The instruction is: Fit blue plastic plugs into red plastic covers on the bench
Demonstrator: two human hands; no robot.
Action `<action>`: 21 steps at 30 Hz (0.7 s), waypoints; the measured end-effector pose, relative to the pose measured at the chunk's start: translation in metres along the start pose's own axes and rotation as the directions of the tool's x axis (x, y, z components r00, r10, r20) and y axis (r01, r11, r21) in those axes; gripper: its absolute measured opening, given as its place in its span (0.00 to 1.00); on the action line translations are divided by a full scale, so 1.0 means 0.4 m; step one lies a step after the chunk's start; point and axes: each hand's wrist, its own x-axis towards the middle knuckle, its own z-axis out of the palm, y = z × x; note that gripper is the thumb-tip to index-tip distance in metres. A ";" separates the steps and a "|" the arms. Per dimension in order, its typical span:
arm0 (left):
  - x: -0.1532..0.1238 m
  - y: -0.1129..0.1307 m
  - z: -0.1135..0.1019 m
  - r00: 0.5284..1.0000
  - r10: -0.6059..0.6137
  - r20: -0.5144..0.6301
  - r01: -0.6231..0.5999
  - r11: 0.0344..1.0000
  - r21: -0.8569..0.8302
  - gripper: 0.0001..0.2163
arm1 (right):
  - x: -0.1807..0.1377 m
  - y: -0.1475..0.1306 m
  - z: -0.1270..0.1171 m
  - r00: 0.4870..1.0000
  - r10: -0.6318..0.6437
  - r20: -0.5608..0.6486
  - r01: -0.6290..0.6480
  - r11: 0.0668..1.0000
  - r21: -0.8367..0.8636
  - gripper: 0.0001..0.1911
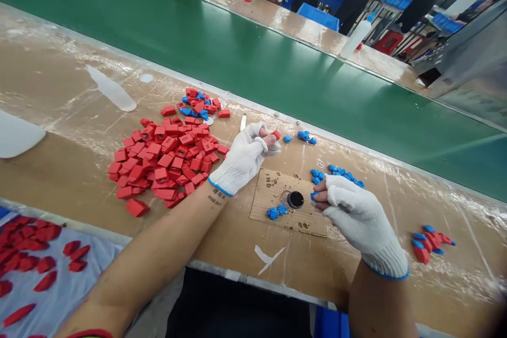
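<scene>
My left hand (pixel 247 156), in a white knit glove with bare fingertips, is closed in a pinch on a small red plastic piece (pixel 276 134). My right hand (pixel 356 216), gloved the same way, pinches a small blue piece (pixel 313 196) next to a black round cap (pixel 295 199) on a cardboard square (pixel 273 190). A big heap of red plastic housings (pixel 164 161) lies left of my left hand. Loose blue pieces (pixel 340 171) lie just beyond my right hand.
A smaller red and blue pile (pixel 200 104) lies behind the heap, and assembled red-blue parts (pixel 430 240) sit at the right. A green conveyor belt (pixel 245 58) runs behind the taped worktable (pixel 59 111). Other people work across the belt. A bin of red parts (pixel 35 261) sits at lower left.
</scene>
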 end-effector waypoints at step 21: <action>0.002 0.007 0.001 1.000 -0.007 -0.009 0.007 0.998 0.061 0.15 | 0.044 0.003 0.010 0.975 0.178 0.133 -0.147 0.965 -0.217 0.09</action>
